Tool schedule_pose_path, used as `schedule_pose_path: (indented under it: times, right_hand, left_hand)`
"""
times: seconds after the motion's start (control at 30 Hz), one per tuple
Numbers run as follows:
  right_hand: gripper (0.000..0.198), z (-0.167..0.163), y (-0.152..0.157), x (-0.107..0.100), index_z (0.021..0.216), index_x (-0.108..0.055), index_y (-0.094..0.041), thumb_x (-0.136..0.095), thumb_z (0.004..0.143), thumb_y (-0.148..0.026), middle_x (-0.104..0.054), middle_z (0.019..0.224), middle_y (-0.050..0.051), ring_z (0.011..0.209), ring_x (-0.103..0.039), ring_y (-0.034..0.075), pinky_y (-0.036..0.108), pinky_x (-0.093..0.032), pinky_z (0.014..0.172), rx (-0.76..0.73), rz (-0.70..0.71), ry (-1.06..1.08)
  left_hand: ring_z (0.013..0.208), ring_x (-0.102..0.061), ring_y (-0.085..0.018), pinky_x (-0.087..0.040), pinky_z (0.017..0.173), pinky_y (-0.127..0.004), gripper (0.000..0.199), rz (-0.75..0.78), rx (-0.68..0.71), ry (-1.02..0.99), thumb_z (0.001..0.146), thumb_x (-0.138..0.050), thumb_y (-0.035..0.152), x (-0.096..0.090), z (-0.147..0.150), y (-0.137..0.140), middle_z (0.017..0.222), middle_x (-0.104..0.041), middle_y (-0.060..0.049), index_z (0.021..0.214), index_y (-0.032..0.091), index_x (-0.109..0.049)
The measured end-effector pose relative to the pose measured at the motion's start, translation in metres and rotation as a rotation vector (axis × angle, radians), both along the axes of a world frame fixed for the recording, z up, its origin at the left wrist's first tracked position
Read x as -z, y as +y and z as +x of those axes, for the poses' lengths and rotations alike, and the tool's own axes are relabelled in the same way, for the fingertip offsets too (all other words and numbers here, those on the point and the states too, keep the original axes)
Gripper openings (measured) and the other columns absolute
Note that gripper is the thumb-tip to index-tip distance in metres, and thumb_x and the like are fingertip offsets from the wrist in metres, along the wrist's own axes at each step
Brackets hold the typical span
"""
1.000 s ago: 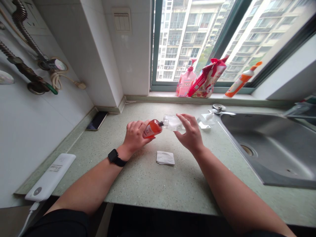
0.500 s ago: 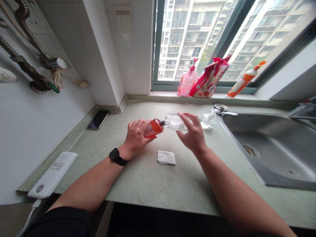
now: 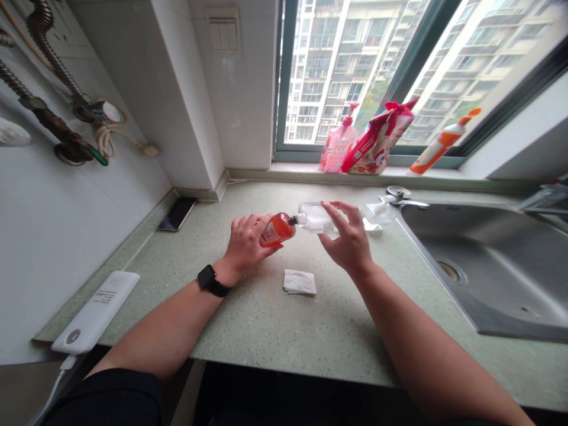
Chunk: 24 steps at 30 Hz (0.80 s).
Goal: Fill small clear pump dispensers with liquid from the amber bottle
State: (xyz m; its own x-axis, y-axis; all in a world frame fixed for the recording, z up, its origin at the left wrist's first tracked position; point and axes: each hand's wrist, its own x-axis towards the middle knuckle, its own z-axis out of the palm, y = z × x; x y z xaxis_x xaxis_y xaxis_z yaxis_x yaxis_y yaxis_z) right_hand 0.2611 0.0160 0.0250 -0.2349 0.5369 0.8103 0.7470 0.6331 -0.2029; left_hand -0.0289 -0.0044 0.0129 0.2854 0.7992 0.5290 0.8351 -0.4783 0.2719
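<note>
My left hand (image 3: 249, 241) is wrapped round a small bottle of orange-red liquid (image 3: 279, 229), tilted so its dark threaded neck points right. That neck meets the mouth of a clear bottle (image 3: 313, 216), which lies nearly level just above the counter. Thumb and fingers of my right hand (image 3: 348, 239) close round the clear bottle's far end. Whether liquid is passing between the two necks, I cannot tell. Below them a folded white tissue (image 3: 300, 282) lies on the speckled green counter (image 3: 266, 331).
Right of my right hand is clear plastic packaging (image 3: 375, 219), beside the faucet (image 3: 406, 200) and steel sink (image 3: 497, 266). A phone (image 3: 177, 213) and a white power bank (image 3: 97, 310) lie left. A pink pump bottle (image 3: 337, 145), red pouch (image 3: 377, 142) and orange bottle (image 3: 439, 148) line the windowsill.
Both hands and the two bottles hold nearly the same pose. The whole view has shifted very slightly.
</note>
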Motion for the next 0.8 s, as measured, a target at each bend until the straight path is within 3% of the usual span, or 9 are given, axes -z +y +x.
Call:
schedule_pose_path:
  times: [0.8]
  right_hand:
    - [0.098, 0.0010, 0.0018, 0.0025, 0.168, -0.042, -0.049, -0.069, 0.084, -0.006, -0.057, 0.147, 0.009, 0.132, -0.061, 0.037, 0.066, -0.057, 0.115, 0.002, -0.016, -0.004]
  left_hand:
    - [0.121, -0.065, -0.034, -0.039, 0.112, -0.050, 0.082, -0.028, 0.013, -0.015, 0.090, -0.079, 0.074, -0.0001, 0.0012, -0.0004, 0.134, -0.073, -0.012, 0.154, 0.026, -0.060]
